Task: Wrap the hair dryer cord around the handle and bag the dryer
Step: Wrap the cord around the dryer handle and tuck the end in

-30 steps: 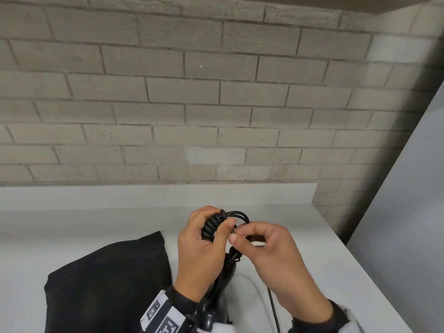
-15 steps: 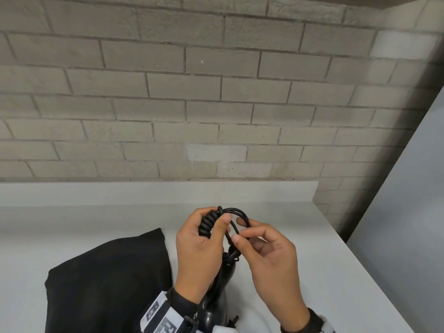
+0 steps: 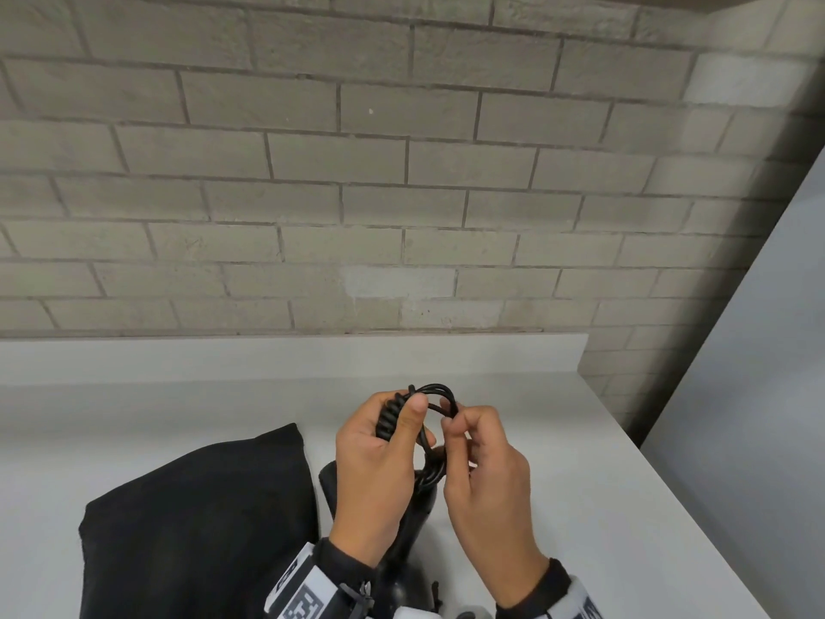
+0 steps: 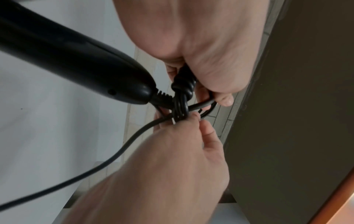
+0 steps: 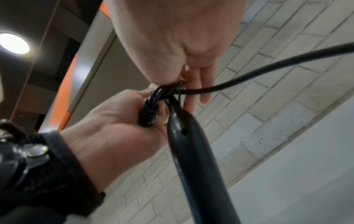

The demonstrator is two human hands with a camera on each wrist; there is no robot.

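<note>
A white counter (image 3: 580, 462) runs below a pale brick wall (image 3: 402, 172), and on it, at about 8 o'clock from the hands, lies a black bag (image 3: 192, 520), flat and apart from both hands. Next in size is the black hair dryer (image 3: 408, 542): its handle (image 4: 76, 60) rises from the bottom edge of the head view toward 12 o'clock, between the two wrists, with the strain-relief end uppermost. The left hand (image 3: 375, 466) is closed around a tight bundle of coiled cord (image 3: 389, 417), thumb pressed over the top of the coils; the bundle sits just beyond the handle's tip, at roughly 11 o'clock from it, not wound round the handle itself. The right hand (image 3: 482, 480), at 3 o'clock from the bundle, pinches a few cord loops (image 3: 442, 397) between thumb and fingertips (image 4: 195, 116), right where they leave the left hand's grip. In the wrist views a loose length of cord (image 5: 268, 66) trails away from that pinch, hanging free toward the counter.
</note>
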